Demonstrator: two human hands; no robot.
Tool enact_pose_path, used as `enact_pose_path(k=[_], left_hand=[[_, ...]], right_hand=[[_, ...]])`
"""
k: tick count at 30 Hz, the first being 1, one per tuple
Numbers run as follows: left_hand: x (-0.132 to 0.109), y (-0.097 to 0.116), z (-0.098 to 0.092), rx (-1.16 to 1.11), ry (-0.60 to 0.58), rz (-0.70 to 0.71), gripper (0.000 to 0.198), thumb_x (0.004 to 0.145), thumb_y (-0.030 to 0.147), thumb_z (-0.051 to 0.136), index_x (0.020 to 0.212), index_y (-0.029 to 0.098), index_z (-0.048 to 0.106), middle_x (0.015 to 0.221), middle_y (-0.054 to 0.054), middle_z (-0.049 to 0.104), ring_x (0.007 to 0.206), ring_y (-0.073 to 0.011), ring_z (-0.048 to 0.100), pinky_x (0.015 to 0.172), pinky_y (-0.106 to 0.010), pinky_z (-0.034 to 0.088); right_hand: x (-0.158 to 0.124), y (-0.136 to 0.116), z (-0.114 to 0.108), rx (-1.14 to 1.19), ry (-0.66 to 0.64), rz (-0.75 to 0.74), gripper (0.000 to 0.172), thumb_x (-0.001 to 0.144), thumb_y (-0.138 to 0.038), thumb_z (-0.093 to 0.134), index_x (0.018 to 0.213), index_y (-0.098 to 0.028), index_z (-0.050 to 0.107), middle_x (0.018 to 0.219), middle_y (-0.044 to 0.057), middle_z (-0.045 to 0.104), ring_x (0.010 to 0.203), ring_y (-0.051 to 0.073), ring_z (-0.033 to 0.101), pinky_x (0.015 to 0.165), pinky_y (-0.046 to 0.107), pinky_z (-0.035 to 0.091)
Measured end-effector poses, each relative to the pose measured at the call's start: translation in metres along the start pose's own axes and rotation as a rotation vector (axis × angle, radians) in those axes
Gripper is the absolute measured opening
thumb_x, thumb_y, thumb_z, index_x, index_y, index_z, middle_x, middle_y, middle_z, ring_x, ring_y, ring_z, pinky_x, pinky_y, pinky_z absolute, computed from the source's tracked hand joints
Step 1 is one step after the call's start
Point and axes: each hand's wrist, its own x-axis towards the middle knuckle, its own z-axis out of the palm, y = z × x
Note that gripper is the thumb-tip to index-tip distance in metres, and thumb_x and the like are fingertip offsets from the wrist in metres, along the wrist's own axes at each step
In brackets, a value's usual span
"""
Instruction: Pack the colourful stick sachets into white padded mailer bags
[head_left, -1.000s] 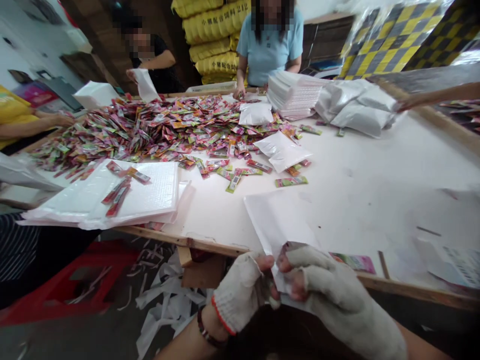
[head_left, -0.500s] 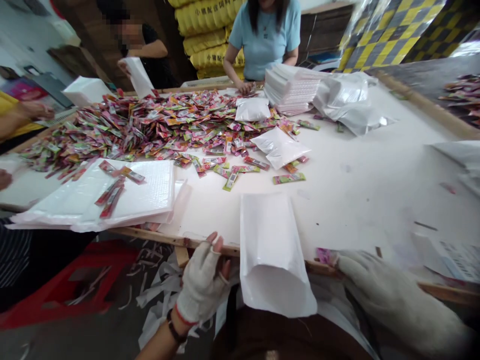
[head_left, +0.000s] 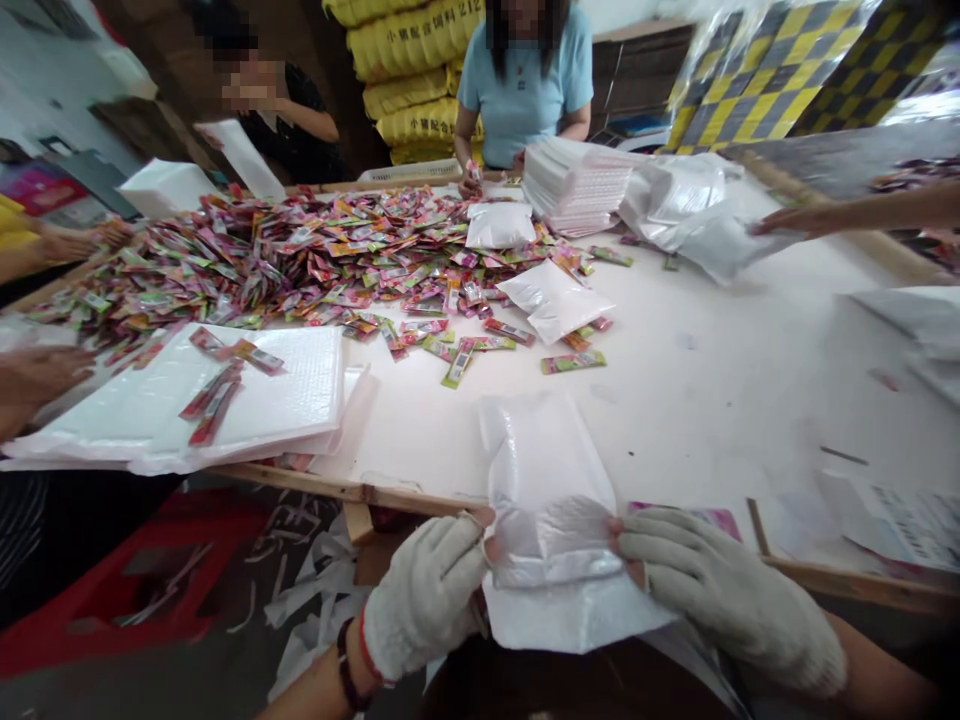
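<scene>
A white padded mailer bag (head_left: 547,440) lies at the table's near edge, its open end toward me and bent down over the edge. My left hand (head_left: 427,590), in a white knit glove with bare fingertips, pinches its left side. The right side of the bag is pinched by my right hand (head_left: 724,595), gloved the same way. Between the hands the bag looks creased and bulging; what is inside is hidden. A pink packet (head_left: 724,520) lies partly hidden behind my right hand.
A heap of colourful stick packets (head_left: 322,250) covers the far left. Flat mailers (head_left: 300,380) lie at left. Filled mailers (head_left: 555,305) and a mailer stack (head_left: 574,185) sit beyond. Co-workers' hands reach in from both sides. A red stool (head_left: 150,560) stands below left.
My right hand has come in from the right and taken the mailer's right side; my left has moved onto its left side. The bag's mouth has flattened. A co-worker's arm has entered at right.
</scene>
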Motion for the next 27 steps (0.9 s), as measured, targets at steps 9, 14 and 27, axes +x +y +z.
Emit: enact_pose_path(k=[9, 14, 27], left_hand=[[0.020, 0.002, -0.008, -0.396, -0.163, -0.268, 0.019, 0.090, 0.023, 0.044, 0.087, 0.017, 0.061, 0.085, -0.003, 0.064, 0.080, -0.0139, 0.057, 0.073, -0.025, 0.045], [0.034, 0.004, -0.016, -0.563, -0.271, -0.653, 0.037, 0.093, 0.034, 0.037, 0.066, 0.015, 0.053, 0.065, 0.001, 0.052, 0.064, -0.0104, 0.048, 0.060, -0.021, 0.036], [0.078, -0.006, -0.027, 0.059, -0.127, -0.583, 0.021, 0.086, 0.029, 0.047, 0.099, 0.019, 0.061, 0.096, -0.009, 0.065, 0.089, -0.0220, 0.059, 0.077, -0.034, 0.046]], right_hand=[[-0.010, 0.009, 0.011, 0.411, -0.031, 0.519, 0.024, 0.082, -0.012, 0.043, 0.088, -0.021, 0.065, 0.083, 0.003, 0.071, 0.077, 0.014, 0.066, 0.071, 0.023, 0.053], [0.005, 0.016, 0.011, 0.649, -0.170, 1.029, 0.032, 0.083, -0.041, 0.044, 0.065, -0.019, 0.059, 0.064, 0.001, 0.061, 0.062, 0.016, 0.056, 0.058, 0.027, 0.047], [0.031, 0.065, 0.030, 0.952, -0.448, 1.288, 0.041, 0.067, -0.037, 0.063, 0.101, -0.018, 0.052, 0.062, -0.004, 0.055, 0.049, 0.011, 0.046, 0.044, 0.023, 0.036]])
